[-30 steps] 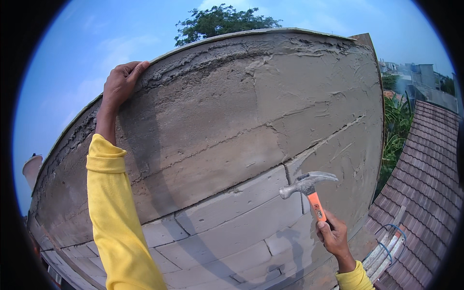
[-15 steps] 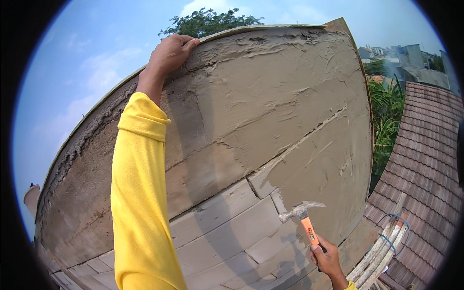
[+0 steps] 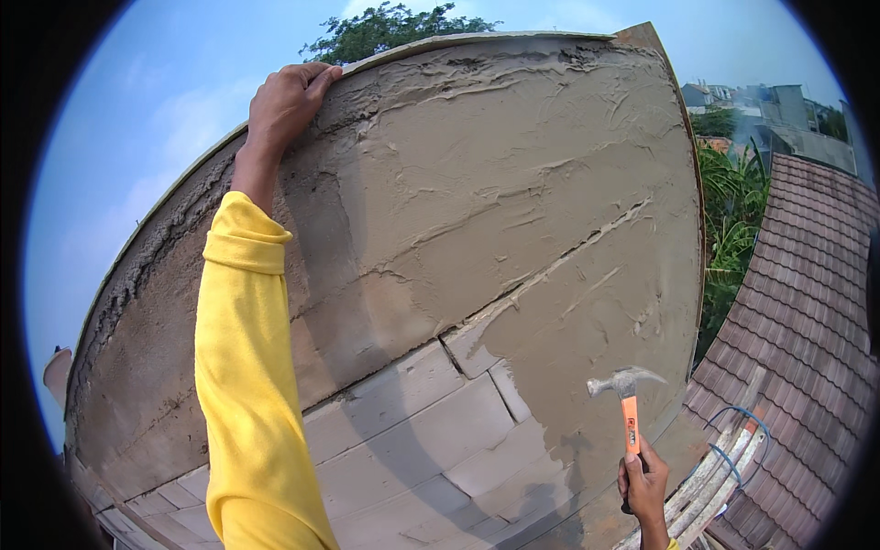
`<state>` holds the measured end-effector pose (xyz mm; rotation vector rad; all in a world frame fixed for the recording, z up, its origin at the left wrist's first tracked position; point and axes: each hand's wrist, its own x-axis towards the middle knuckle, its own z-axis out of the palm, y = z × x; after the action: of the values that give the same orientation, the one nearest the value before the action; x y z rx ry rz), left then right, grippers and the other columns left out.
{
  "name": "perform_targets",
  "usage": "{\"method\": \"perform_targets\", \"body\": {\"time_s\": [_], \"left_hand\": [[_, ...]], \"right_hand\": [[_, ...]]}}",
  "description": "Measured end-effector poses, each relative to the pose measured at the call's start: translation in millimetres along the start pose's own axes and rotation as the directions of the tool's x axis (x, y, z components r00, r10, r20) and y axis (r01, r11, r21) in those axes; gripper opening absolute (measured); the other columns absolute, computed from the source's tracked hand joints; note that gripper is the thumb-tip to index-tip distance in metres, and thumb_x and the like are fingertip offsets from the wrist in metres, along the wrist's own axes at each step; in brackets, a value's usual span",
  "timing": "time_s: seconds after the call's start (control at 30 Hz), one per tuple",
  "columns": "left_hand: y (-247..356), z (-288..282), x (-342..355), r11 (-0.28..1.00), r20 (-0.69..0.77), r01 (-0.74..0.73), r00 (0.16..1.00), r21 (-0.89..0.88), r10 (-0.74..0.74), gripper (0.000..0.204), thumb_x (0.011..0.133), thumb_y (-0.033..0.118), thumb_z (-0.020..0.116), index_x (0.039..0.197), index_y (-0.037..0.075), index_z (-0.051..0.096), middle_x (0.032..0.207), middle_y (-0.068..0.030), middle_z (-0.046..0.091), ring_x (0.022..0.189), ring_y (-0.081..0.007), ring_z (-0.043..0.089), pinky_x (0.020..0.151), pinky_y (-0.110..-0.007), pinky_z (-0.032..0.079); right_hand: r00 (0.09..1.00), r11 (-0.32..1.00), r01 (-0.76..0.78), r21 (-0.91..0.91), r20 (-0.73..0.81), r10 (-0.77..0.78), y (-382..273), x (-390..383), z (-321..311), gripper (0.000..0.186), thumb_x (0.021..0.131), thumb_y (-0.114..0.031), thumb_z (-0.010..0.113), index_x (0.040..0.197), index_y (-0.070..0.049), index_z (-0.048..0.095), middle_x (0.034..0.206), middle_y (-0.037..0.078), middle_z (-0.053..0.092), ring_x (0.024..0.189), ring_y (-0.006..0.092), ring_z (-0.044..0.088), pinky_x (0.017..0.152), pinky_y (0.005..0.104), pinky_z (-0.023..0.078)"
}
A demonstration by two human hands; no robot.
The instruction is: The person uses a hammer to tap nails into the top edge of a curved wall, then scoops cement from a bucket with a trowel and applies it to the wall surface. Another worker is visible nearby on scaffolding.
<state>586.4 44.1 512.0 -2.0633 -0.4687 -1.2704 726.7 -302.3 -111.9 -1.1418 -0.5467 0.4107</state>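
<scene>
My left hand point(image 3: 286, 103) is closed over the thin strip point(image 3: 458, 42) along the wall's top edge, its arm raised in a yellow sleeve. Lower right, my right hand point(image 3: 645, 478) grips a claw hammer point(image 3: 630, 410) by its orange handle, head up. The hammer's claw points right and its striking face left, in front of smeared wet mortar point(image 3: 550, 211). Left of and below that mortar, bare grey blocks point(image 3: 417, 426) show, with a dark gap along their upper joint. My arm's shadow falls across the wall.
A wooden board point(image 3: 686, 137) stands along the wall's right edge. Beyond it are green plants point(image 3: 729, 225) and a brown tiled roof point(image 3: 793, 339). Poles point(image 3: 720, 490) with a blue cord point(image 3: 768, 440) lie at the lower right. A tree point(image 3: 394, 29) rises behind the wall.
My left hand has shifted left along the top edge. My right hand and the hammer have moved right, and the hammer now stands more upright. The view has shifted slightly.
</scene>
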Motion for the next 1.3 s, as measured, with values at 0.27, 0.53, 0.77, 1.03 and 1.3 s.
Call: {"method": "perform_targets", "body": {"time_s": [0.27, 0.53, 0.77, 1.03, 1.3], "left_hand": [[49, 29, -5, 0.985, 0.042, -0.13, 0.991, 0.111, 0.126, 0.04, 0.1, 0.044, 0.064, 0.108, 0.008, 0.08, 0.108, -0.0175, 0.078, 0.108, -0.0348, 0.074, 0.1, -0.046, 0.054], [68, -21, -255, 0.956, -0.466, -0.275, 0.862, -0.098, 0.2, 0.018, 0.086, 0.024, 0.077, 0.098, 0.01, 0.077, 0.096, -0.0057, 0.077, 0.096, -0.024, 0.074, 0.094, -0.041, 0.055], [158, -106, -669, 0.697, 0.383, 0.594, 0.8, -0.401, -0.461, 0.011, 0.093, 0.019, 0.077, 0.096, 0.008, 0.075, 0.071, -0.007, 0.067, 0.072, -0.0246, 0.07, 0.069, -0.04, 0.056], [268, -247, -978, -0.031, 0.819, 0.882, -0.448, 0.469, -0.358, 0.04, 0.099, 0.038, 0.063, 0.118, 0.007, 0.078, 0.12, -0.0203, 0.075, 0.117, -0.0419, 0.07, 0.102, -0.051, 0.054], [264, -306, -999, -0.08, 0.758, 0.768, -0.64, 0.635, -0.125, 0.045, 0.102, 0.049, 0.059, 0.125, 0.014, 0.076, 0.125, -0.0201, 0.074, 0.119, -0.0421, 0.069, 0.102, -0.053, 0.052]], "right_hand": [[0.933, 0.951, -0.309, 0.024, -0.184, 0.309, 9, 6, 8, 0.043, 0.099, -0.038, 0.075, 0.126, -0.008, 0.061, 0.087, 0.007, 0.062, 0.065, 0.0187, 0.055, 0.055, 0.0351, 0.046], [0.97, 0.981, -0.184, -0.061, 0.149, 0.192, -38, -8, 135, 0.046, 0.101, -0.03, 0.072, 0.135, -0.004, 0.056, 0.078, 0.004, 0.052, 0.057, 0.0146, 0.048, 0.049, 0.0315, 0.041], [0.857, 0.965, 0.191, -0.178, 0.509, -0.076, 22, -51, 204, 0.056, 0.105, -0.026, 0.068, 0.145, 0.008, 0.048, 0.062, 0.004, 0.051, 0.047, 0.0088, 0.044, 0.045, 0.0254, 0.034], [0.645, 0.967, 0.078, -0.243, 0.752, 0.137, 51, -136, 301, 0.031, 0.103, -0.02, 0.07, 0.117, 0.001, 0.052, 0.064, 0.003, 0.049, 0.048, 0.008, 0.042, 0.045, 0.0252, 0.034], [0.586, 0.961, 0.132, -0.244, 0.801, 0.123, 67, -191, 392, 0.026, 0.102, -0.017, 0.07, 0.113, -0.001, 0.052, 0.066, 0.002, 0.049, 0.049, 0.0085, 0.044, 0.046, 0.0246, 0.036]]}}
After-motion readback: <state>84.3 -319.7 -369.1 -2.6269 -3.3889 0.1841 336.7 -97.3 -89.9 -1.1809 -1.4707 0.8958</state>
